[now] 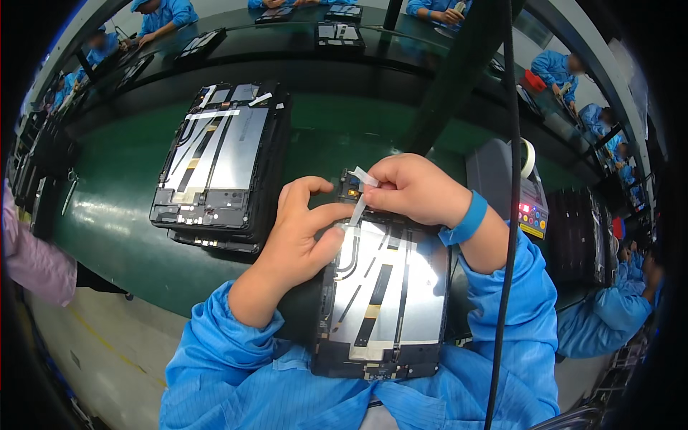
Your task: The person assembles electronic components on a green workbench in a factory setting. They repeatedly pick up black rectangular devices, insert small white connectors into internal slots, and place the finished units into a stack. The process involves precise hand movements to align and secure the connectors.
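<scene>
An opened tablet (pixel 423 301) lies in front of me at the table's near edge, showing silver plates, black cables and a dark frame. Between the thumb and fingers of my right hand (pixel 412 190) is pinched a strip of white tape (pixel 359 208), which runs down over the tablet's upper left corner. A blue band (pixel 469 218) circles my right wrist. My left hand (pixel 304 226) rests at the tablet's upper left edge with fingers apart, its index finger and thumb close beside the tape.
To the left stands a stack of similar opened tablets (pixel 244 150). A grey tape dispenser (pixel 491 172) with buttons and a tape roll (pixel 528 158) stands at the right. A black cable (pixel 512 107) hangs before me. More stacked tablets (pixel 577 236) and co-workers in blue lie beyond.
</scene>
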Demonstrator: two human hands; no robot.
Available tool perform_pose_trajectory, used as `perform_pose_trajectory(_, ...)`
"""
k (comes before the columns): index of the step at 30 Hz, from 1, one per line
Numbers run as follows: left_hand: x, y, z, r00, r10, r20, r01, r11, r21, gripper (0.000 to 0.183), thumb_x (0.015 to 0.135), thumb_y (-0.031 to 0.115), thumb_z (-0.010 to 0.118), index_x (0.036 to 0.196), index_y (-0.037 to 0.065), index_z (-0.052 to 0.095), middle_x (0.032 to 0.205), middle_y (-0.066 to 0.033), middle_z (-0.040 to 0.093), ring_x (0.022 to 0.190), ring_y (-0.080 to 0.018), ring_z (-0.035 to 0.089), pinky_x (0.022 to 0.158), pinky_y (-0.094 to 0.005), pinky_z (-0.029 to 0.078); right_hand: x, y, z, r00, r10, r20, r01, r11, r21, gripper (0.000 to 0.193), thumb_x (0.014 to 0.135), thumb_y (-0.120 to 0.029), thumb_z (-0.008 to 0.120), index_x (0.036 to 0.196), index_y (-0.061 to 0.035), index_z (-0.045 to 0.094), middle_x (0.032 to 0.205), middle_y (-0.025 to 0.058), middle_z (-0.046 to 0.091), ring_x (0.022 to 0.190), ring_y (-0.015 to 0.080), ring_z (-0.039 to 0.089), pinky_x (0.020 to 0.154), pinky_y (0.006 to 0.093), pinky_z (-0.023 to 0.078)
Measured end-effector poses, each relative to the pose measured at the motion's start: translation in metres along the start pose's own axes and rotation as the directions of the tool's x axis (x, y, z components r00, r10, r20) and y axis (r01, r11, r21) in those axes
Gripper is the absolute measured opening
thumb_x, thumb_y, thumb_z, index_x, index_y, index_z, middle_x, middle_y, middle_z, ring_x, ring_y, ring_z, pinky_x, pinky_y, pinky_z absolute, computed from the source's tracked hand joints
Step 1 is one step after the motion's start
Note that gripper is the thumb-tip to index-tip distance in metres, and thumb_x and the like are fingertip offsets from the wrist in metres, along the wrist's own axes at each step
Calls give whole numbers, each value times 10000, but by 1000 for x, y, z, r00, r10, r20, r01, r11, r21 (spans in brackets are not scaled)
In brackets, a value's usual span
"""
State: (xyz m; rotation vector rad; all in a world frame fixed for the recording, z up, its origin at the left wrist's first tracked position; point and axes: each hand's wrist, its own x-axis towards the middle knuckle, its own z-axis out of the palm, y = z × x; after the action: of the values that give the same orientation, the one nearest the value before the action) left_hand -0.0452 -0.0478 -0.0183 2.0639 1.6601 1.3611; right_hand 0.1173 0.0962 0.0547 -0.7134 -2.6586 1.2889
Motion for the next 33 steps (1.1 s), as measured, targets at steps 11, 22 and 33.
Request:
perform_pose_trajectory(11, 0, 2, 0, 1000, -6, -12, 6, 1000, -26, 318, 748, 136, 558, 1034, 81, 684, 1132, -188, 483, 1094, -325, 431, 965, -421, 334, 16, -9, 0, 996, 80, -43, -90, 943, -319, 237, 803, -224, 642, 803, 12, 662, 604, 108, 587, 530, 182, 563, 523, 322, 444)
perform_pose_trajectory(22, 1, 6, -3, 1000, -19, 9, 18, 999, 47, 324, 760, 150, 540, 1042, 78, 683, 1127, -186, 488, 1094, -328, 436, 972, -423, 339, -12, -16, 14, 920, -176, -351, 67, 951, -303, 216, 769, -33, 639, 976, 3, 587, 901, 155, 640, 873, 313, 631, 753, 387, 503)
perform_pose_trajectory(33, -1, 17, -7, 968, 190, -165, -144, 955, 258, 346, 617, 123, 729, 957, 66, 711, 936, -102, 583, 911, -292, 544, 829, -394, 423, -53, -10, 40, 824, -565, -36, 385, 606, -696, 296, 781, -86, 573, 1056, 21, 582, 1150, 186, 604, 1124, 351, 555, 1006, 440, 408)
